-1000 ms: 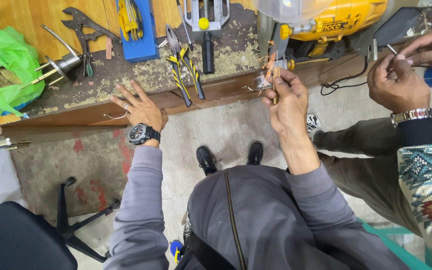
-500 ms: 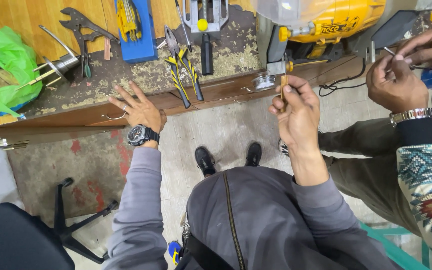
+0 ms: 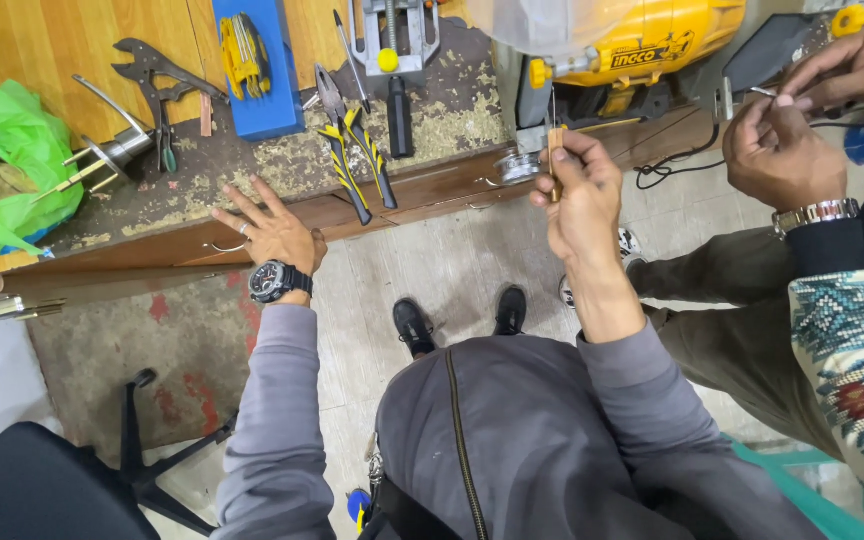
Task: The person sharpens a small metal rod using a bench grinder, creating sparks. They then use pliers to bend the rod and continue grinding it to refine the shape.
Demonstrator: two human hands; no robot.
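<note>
One pair of yellow-handled pliers [image 3: 352, 165] on my workbench [image 3: 252, 225], one yellow grinder [image 3: 632, 55], my left hand [image 3: 270, 232] spread flat on the bench edge, my right hand [image 3: 580, 190] pinching one small stick [image 3: 555, 160] upright near the grinder.

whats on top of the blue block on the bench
On the blue rectangular block lies a yellow-handled bundle of small tools. The block's upper end runs out of frame, so anything there is unseen.
</note>
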